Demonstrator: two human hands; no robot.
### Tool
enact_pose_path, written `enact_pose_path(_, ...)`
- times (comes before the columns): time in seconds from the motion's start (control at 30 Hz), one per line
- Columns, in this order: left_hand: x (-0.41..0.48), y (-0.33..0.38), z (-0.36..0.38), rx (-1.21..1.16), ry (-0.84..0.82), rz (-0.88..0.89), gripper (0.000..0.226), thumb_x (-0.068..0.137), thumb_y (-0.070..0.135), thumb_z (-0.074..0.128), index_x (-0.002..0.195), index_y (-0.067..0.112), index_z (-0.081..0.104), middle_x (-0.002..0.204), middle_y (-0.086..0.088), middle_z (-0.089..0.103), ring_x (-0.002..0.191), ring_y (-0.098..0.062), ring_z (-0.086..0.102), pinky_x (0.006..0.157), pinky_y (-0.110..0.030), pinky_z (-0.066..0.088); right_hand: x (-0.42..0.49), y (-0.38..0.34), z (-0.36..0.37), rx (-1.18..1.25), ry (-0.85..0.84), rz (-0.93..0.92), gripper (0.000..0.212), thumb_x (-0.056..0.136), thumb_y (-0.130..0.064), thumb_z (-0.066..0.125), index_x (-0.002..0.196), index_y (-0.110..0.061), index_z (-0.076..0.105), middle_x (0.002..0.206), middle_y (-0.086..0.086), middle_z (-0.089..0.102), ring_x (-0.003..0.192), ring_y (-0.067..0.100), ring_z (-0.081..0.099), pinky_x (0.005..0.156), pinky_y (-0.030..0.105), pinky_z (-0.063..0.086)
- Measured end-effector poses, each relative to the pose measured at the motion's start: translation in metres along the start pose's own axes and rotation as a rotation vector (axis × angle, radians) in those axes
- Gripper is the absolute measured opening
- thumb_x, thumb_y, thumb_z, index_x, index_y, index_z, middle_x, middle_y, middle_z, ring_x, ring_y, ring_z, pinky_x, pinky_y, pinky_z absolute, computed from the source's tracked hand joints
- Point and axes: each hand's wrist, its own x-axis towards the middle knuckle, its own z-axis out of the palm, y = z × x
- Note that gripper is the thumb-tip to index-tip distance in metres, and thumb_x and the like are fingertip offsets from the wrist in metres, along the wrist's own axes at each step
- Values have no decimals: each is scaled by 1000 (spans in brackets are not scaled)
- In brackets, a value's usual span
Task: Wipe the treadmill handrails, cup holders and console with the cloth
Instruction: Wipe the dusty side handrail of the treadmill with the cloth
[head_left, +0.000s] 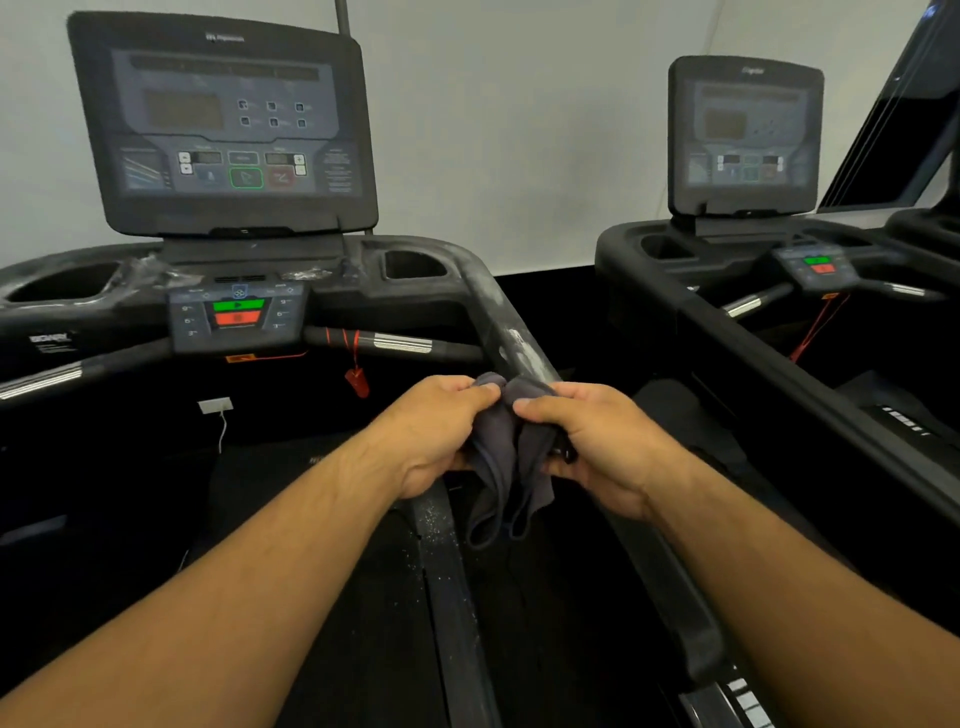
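In the head view, two bare forearms reach in from the bottom edge and meet just below the centre of the frame. The left hand (441, 431) and the right hand (602, 447) both pinch the grey cloth (506, 478), with fingers and thumbs curled on its bunched upper edge. The rest of the cloth hangs in loose folds toward six o'clock.

The cloth sits right at the right-side handrail (498, 312), which runs from about twelve o'clock of the hands down past them toward five o'clock. The frame does not show whether the cloth wraps the rail or only touches it. Above the hands the rail carries pale dusty smears.

Further off at eleven o'clock stands the console (223, 130), with the smaller control panel (239, 317) below it. The left cup holder (62, 283) lies at nine o'clock of that panel and the right cup holder (413, 265) at two o'clock. Pale residue shows around the tray between them. A red safety clip (357, 382) hangs just left of the hands, and a second treadmill (748, 140) stands at two o'clock.

The step in hand looks like gathering or refolding the cloth at the rail, early in the job. The next move probably calls for closing the cloth round the rail and drawing it up along the smeared stretch toward twelve o'clock, with firm pressure.
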Motion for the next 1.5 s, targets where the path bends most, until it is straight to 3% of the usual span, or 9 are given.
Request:
enact_pose_path(0.1, 1, -6, -14, 65, 167, 18, 19, 97, 17, 51, 90, 12, 67, 95, -17, 73, 91, -32, 69, 81, -46, 57, 7, -1, 6, 64, 199, -50, 15, 93, -14, 56, 98, -10, 70, 91, 11, 73, 79, 21, 70, 76, 39, 55)
enact_pose_path(0.27, 0, -5, -50, 69, 500, -33, 21, 89, 25, 56, 88, 8, 69, 86, -18, 73, 74, -32, 70, 59, -37, 53, 14, -14, 0, 135, 366, -77, 14, 96, -12, 55, 85, -13, 64, 62, 4, 65, 48, 11, 61, 48, 27, 52)
enact_pose_path(0.47, -10, -9, -56, 157, 363, -229, 27, 90, 29, 65, 97, 4, 68, 82, -16, 74, 74, -31, 73, 68, -39, 59, 19, -5, 12, -2, 307, 249, 24, 94, -18, 60, 73, -11, 52, 50, 2, 38, 29, 6, 30, 32, 14, 34)
enact_pose_path(0.77, -9, -15, -29, -101, 220, -177, 34, 98, 41, 52, 95, 9, 63, 89, -16, 74, 80, -29, 72, 79, -42, 58, 4, 9, 43, -226, -104, 107, 10, 84, -1, 62, 89, -8, 69, 70, 6, 62, 56, 11, 53, 60, 30, 55)
enact_pose_path(0.9, -6, -12, -33, -179, 56, -254, 61, 92, 61, 47, 113, 6, 64, 87, -14, 74, 72, -25, 72, 62, -35, 56, 0, 20, 45, -213, -121, -35, 26, 82, -1, 64, 99, -19, 73, 83, 5, 66, 70, 12, 55, 68, 27, 50)
enact_pose_path(1.1, -7, -16, -28, -143, -59, -241, 43, 91, 50, 53, 72, 15, 70, 56, -3, 57, 53, -15, 57, 57, -28, 47, -6, 28, 36, -326, -216, -68, 63, 78, 5, 64, 134, -22, 53, 89, -7, 61, 83, 8, 55, 71, 25, 42)
enact_pose_path(1.3, 0, -23, -16, -103, 129, -135, 22, 95, 22, 55, 94, 6, 71, 81, -11, 72, 67, -22, 68, 62, -33, 53, -19, 37, 28, -312, -237, -76, 39, 84, 2, 49, 102, -23, 73, 87, -1, 70, 88, 11, 61, 84, 30, 47)
enact_pose_path(1.43, 3, -9, -9, 81, 105, 84, 24, 100, 19, 50, 95, 4, 69, 95, -21, 71, 88, -28, 67, 84, -42, 53, -18, 46, 10, -293, 189, -220, 26, 85, 4, 47, 85, -9, 71, 67, 5, 61, 66, 16, 55, 60, 22, 45)
enact_pose_path(1.5, 0, 3, -2, 107, 2, 165, 23, 100, 19, 49, 101, 7, 68, 101, -21, 70, 90, -26, 65, 89, -44, 52, -13, 48, -10, -225, 390, -286, 18, 88, -11, 59, 101, -20, 66, 89, -4, 66, 81, 11, 61, 70, 21, 46)
